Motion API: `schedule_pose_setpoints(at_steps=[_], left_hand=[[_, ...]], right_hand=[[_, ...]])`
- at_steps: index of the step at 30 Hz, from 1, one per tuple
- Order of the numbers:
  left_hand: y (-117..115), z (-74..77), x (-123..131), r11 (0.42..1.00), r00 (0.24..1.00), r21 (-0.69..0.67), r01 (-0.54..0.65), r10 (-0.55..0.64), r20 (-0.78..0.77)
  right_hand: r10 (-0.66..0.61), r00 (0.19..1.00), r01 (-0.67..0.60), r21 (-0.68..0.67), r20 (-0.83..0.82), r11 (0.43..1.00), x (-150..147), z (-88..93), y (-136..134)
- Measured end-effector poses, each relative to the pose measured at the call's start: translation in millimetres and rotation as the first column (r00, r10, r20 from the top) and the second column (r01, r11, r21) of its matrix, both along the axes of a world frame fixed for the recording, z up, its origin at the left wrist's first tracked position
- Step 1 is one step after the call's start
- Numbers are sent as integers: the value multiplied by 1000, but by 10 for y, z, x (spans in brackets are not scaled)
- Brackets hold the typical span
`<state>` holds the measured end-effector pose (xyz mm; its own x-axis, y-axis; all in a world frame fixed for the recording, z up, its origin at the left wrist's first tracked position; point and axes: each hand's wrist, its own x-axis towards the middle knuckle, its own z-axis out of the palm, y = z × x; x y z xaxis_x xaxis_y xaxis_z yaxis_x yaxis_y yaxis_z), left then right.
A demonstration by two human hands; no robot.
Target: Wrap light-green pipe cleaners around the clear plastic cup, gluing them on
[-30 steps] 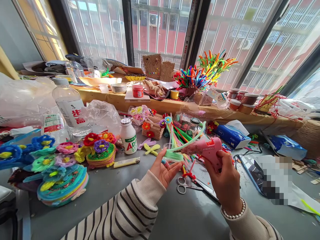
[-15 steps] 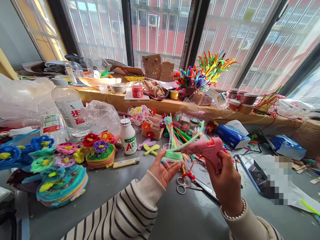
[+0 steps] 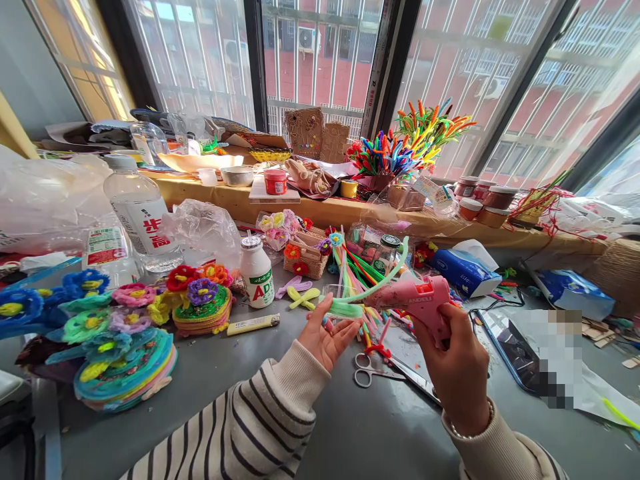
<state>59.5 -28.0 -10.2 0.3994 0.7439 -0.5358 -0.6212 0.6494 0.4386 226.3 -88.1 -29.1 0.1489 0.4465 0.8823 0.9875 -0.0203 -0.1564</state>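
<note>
Head view: left grip (image 3: 325,337) pinched on a small clear container (image 3: 343,308), thumb on its near side, fingers curled under; palm tipped up, the piece held clear of the counter (image 3: 360,433). Part of the container is covered in fuzzy pale green, and a loose green strip (image 3: 393,272) arcs up and away to the right of that grip. Right grip (image 3: 457,367) wrapped on the handle of a pink glue gun (image 3: 427,303), its nozzle pointing left toward the held piece; whether tip and fuzz actually touch, cannot tell. Handling, as judged: container probably very light, thin-walled plastic by the look of it, likely smooth and slippery where bare, apt to dent or spin under a hard squeeze. Best hold seems a light pinch at the bare end, by the left thumb, clear of the nozzle side. Strip looks soft and bendable, wire-cored perhaps, holding its curve; best taken by the far free end, since fuzz near the tip could mat with glue. Gun heavier and stiff, front-weighted maybe; handle the only sensible place, nozzle to be treated as hot. Below and between the two grips, scissors (image 3: 364,371) lie on the counter; left of the left grip, a yellow lighter (image 3: 253,325), with a white bottle (image 3: 257,277) upright just beyond it
</note>
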Motion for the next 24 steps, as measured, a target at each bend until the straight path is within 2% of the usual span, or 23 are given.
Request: schedule_pose_setpoints(at_steps=[15,18,21,24], left_hand=[[11,-21,1,996,998,74,-59,62,-33],[10,-19,-3,987,994,116,-107,110,-17],[2,-8,-2,977,989,158,-146,149,-7],[3,7,-7,980,990,148,-137,139,-9]], right_hand=[[5,999,-4,13,-40,1000,14,-23,8],[-12,998,13,23,-61,1000,30,-37,9],[-24,991,23,-12,-129,1000,44,-29,9],[-59,963,45,-57,-265,997,86,11,15]])
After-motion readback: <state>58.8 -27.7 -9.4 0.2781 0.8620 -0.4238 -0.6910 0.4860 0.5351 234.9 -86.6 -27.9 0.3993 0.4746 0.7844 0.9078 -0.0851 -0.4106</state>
